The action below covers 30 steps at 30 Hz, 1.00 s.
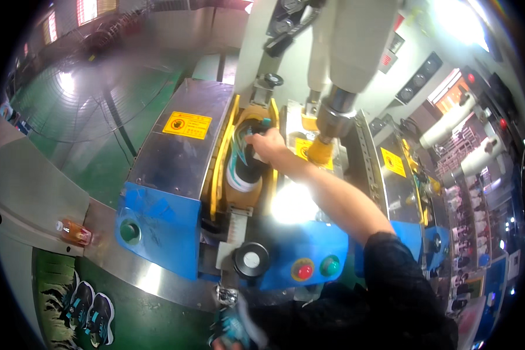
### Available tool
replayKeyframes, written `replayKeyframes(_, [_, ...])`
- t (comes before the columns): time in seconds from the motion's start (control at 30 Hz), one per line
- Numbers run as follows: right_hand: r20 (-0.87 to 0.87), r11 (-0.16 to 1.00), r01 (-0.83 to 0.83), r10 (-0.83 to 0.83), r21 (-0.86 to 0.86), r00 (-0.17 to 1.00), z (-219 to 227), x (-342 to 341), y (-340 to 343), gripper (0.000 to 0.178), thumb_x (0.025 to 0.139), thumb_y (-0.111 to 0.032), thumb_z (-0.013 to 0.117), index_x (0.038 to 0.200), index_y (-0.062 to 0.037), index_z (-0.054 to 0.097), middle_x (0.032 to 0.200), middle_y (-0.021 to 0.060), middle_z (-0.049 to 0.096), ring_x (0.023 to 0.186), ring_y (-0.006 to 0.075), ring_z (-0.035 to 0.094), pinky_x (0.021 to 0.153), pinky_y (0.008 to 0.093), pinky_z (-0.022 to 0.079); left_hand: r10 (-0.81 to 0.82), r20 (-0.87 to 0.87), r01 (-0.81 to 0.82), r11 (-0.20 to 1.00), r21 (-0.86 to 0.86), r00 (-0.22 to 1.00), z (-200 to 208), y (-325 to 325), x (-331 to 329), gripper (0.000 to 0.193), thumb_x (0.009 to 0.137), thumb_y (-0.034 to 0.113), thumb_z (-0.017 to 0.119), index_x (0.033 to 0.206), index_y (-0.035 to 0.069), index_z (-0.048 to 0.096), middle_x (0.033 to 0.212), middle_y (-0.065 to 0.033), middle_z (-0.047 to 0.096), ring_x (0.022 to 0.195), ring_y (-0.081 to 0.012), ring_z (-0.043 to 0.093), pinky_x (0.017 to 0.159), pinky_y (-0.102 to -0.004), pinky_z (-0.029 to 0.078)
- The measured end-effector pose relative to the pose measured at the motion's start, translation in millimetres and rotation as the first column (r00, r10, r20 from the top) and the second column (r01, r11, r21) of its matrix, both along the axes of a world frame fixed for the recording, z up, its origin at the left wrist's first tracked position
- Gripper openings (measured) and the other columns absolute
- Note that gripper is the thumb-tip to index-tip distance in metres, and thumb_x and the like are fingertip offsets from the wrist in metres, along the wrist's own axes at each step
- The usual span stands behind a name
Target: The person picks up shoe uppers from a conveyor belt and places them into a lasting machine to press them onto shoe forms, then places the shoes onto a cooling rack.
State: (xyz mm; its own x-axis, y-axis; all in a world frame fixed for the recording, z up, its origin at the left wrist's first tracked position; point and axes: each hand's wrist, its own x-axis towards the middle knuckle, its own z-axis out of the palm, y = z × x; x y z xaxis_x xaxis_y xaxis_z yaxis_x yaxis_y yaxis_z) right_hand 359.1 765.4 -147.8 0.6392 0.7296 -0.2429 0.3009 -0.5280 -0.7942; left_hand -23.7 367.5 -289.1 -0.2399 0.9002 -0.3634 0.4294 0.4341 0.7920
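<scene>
A: Over on the far left, a small orange bottle lies on the curved grey surface, and below it a row of dark shoes with teal trim sits on the green belt.

B: Moving in, I see the blue front panel of the press with its steel housing and a yellow warning sticker on top.

A: Right. Down at the bottom edge, the left hand grasps another teal-and-black shoe, though it's blurred and half cut off.

B: And the middle?

A: That's where the action is. A black shoe with a white sole sits toe-down in the bay, between two yellow side pads. The right hand reaches in from the right, fingers closed over the shoe's upper end near the collar.

B: How does that shoe handle, would you say?

A: Light, I'd judge. Soft upper, firmer rubbery sole. Pinching the collar or heel gives the surest hold; the knit would likely just crumple.

B: Below it there's a black knob, then a red button and a green button on the blue panel.

A: And right of the hand, a big grey cylinder with a yellow foot hangs just beside the wrist.
</scene>
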Motion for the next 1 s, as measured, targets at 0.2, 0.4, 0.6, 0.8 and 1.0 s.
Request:
replayKeyframes(0.2, [0.552, 0.785, -0.420, 0.122, 0.455, 0.825, 43, -95, -90, 0.051, 0.080, -0.016, 0.066, 0.121, 0.0027, 0.043, 0.122, 0.0255, 0.048, 0.111, 0.0404, 0.051, 0.093, 0.0434, 0.044, -0.451, -0.060, 0.452, 0.892, 0.012, 0.891, -5, -7, 71, 0.080, 0.081, 0.019, 0.065, 0.143, -0.005, 0.021, 0.144, -0.0236, 0.032, 0.133, -0.0362, 0.034, 0.110, -0.0445, 0.030])
replayKeyframes(0.4, [0.604, 0.252, -0.967, 0.776, -0.033, 0.181, 12, -177, -164, 0.069, 0.079, -0.039, 0.067, 0.127, 0.0039, 0.043, 0.105, 0.0182, 0.052, 0.097, 0.0326, 0.054, 0.086, 0.0408, 0.046, -0.210, 0.161, 0.112, 0.875, 0.471, 0.964, 61, 97, 82, 0.081, 0.076, 0.015, 0.072, 0.140, -0.007, 0.026, 0.141, -0.0280, 0.036, 0.131, -0.0415, 0.036, 0.109, -0.0427, 0.029])
replayKeyframes(0.6, [0.524, 0.262, -0.831, 0.672, 0.492, 0.522, 81, -154, -133, 0.067, 0.078, -0.039, 0.068, 0.126, 0.0000, 0.043, 0.099, 0.0170, 0.050, 0.089, 0.0358, 0.055, 0.074, 0.0416, 0.047, -0.426, -0.370, 0.542, 0.781, 0.309, 0.825, 75, 170, 76, 0.059, 0.075, 0.023, 0.073, 0.122, 0.000, 0.046, 0.100, -0.0247, 0.061, 0.086, -0.0440, 0.059, 0.071, -0.0504, 0.048])
replayKeyframes(0.8, [0.609, 0.169, -0.980, 0.768, 0.105, 0.197, -8, -140, -151, 0.072, 0.073, -0.037, 0.068, 0.129, 0.0011, 0.043, 0.100, 0.0151, 0.050, 0.088, 0.0321, 0.054, 0.077, 0.0409, 0.047, -0.426, -0.375, 0.535, 0.803, 0.262, 0.823, 82, 165, 109, 0.025, 0.076, 0.015, 0.067, 0.097, 0.001, 0.063, 0.082, -0.0226, 0.064, 0.078, -0.0434, 0.061, 0.067, -0.0495, 0.048])
replayKeyframes(1.0, [0.564, 0.360, -0.823, 0.602, 0.439, 0.565, -6, -142, -142, 0.063, 0.078, -0.029, 0.065, 0.128, 0.0028, 0.042, 0.119, 0.0249, 0.047, 0.108, 0.0425, 0.050, 0.093, 0.0471, 0.043, -0.345, -0.425, 0.458, 0.866, 0.198, 0.837, 82, 158, 93, 0.052, 0.071, 0.019, 0.072, 0.116, 0.002, 0.053, 0.090, -0.0261, 0.063, 0.084, -0.0468, 0.060, 0.074, -0.0498, 0.048])
